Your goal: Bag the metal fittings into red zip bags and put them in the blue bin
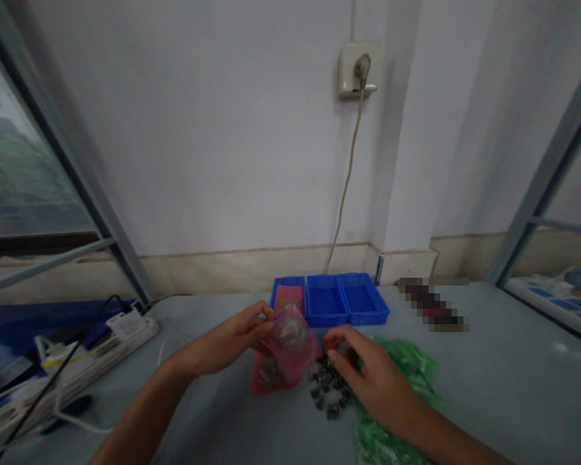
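Note:
My left hand (244, 336) is closed on the upper edge of a translucent pink plastic bag (295, 342) with pale contents showing through. Beneath it, another pink bag (268, 378) lies on the table. My right hand (368, 368) hovers over a loose pile of small dark metal parts (332, 410), thumb and fingertips drawn together. Whatever sits in that pinch is too small to name. Partly under my right hand and forearm is a crinkled green plastic bag (416, 361).
Three joined blue trays (326, 320) stand behind the hands; a pink packet (289, 295) lies in the left one. A white power strip (126, 349) with cables runs along the left. On the wall, a corded plug (363, 66) hangs from a socket. Metal frame posts (537, 187) rise at both sides.

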`<state>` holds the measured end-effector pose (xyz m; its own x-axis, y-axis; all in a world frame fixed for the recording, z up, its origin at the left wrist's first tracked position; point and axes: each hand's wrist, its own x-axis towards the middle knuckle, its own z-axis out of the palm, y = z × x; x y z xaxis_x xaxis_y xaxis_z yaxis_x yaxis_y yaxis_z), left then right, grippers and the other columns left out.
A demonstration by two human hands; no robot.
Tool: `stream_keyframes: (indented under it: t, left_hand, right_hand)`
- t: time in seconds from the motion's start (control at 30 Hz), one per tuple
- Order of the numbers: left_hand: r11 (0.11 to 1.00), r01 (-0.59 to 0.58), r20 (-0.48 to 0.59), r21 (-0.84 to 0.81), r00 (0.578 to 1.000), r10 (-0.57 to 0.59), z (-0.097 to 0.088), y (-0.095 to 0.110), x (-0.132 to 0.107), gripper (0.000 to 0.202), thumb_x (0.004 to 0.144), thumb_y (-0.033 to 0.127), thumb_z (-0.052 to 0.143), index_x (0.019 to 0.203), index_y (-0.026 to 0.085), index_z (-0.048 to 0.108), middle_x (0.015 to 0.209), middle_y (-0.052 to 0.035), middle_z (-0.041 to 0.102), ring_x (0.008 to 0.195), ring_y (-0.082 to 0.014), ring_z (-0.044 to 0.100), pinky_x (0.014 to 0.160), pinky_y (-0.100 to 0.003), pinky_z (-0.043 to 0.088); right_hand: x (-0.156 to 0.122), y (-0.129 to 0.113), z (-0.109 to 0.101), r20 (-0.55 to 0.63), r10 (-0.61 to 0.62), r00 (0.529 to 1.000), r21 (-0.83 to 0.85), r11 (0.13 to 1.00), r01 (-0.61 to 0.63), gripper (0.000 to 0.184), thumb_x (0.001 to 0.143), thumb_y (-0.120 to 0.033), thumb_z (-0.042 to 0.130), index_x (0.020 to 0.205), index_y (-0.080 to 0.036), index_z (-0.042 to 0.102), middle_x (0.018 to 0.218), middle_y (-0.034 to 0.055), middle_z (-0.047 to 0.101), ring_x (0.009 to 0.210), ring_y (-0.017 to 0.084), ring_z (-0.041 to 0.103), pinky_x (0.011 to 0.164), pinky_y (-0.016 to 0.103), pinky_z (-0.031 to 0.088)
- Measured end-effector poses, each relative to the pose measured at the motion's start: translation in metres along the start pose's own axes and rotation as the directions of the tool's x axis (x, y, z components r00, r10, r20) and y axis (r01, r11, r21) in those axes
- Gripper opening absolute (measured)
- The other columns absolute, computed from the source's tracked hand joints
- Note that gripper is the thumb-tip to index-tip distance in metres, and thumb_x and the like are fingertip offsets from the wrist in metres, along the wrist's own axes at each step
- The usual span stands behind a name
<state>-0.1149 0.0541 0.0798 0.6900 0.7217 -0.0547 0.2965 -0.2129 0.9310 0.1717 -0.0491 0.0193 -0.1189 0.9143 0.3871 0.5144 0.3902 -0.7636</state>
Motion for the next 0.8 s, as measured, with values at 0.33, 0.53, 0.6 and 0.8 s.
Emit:
stream_keyframes:
  t: [0.33, 0.53, 0.6, 0.8]
  left_hand:
    - [0.977, -0.033, 0.1, -0.21, 0.993, 0.055, 0.039, -0.026, 0.019, 0.042, 0.105, 0.062, 0.062, 0.108, 0.023, 0.047, 0.088, 0.0029, 0.059, 0.074, -0.0152, 0.062, 0.063, -0.024, 0.045]
    - [0.979, -0.132, 0.005, -0.154, 0.991, 0.134, 0.048, -0.029, 0.023, 0.036, 0.108, 0.058, 0.057, 0.104, 0.023, 0.047, 0.086, 0.0035, 0.057, 0.073, -0.0143, 0.059, 0.064, -0.024, 0.046]
    - [0.984, -0.16, -0.075, -0.082, 0.985, 0.154, 0.054, -0.025, 0.023, 0.031, 0.11, 0.054, 0.053, 0.106, 0.024, 0.049, 0.086, 0.0023, 0.059, 0.072, -0.0156, 0.059, 0.065, -0.026, 0.048]
    - [0.798, -0.336, -0.256, 0.5, 0.823, 0.507, 0.069, -0.019, 0.022, 0.043, 0.102, 0.011, 0.048, 0.141, 0.028, 0.056, 0.143, -0.0126, 0.056, 0.129, -0.0275, 0.058, 0.112, -0.047, 0.05]
  right_hand:
    - [0.0, 0.003, 0.0, -0.062, 0.058, 0.996, 0.072, 0.996, -0.053, 0.029, 0.109, -0.041, 0.056, 0.133, -0.025, 0.057, 0.101, 0.0033, 0.069, 0.082, 0.021, 0.064, 0.075, 0.034, 0.049]
    - [0.004, 0.012, 0.004, 0.001, 0.06, 0.998, 0.242, 0.969, -0.059, 0.03, 0.109, -0.041, 0.055, 0.135, -0.026, 0.053, 0.093, -0.0004, 0.066, 0.087, 0.022, 0.066, 0.081, 0.034, 0.051]
    - [0.005, 0.014, 0.005, -0.028, 0.063, 0.998, 0.291, 0.955, -0.052, 0.029, 0.109, -0.042, 0.056, 0.132, -0.026, 0.055, 0.094, -0.0009, 0.064, 0.086, 0.021, 0.065, 0.08, 0.033, 0.05]
    - [0.009, 0.011, -0.003, -0.069, 0.13, 0.989, 0.408, 0.908, -0.091, 0.025, 0.103, -0.047, 0.065, 0.104, -0.023, 0.071, 0.092, 0.0001, 0.064, 0.078, 0.019, 0.059, 0.07, 0.028, 0.047]
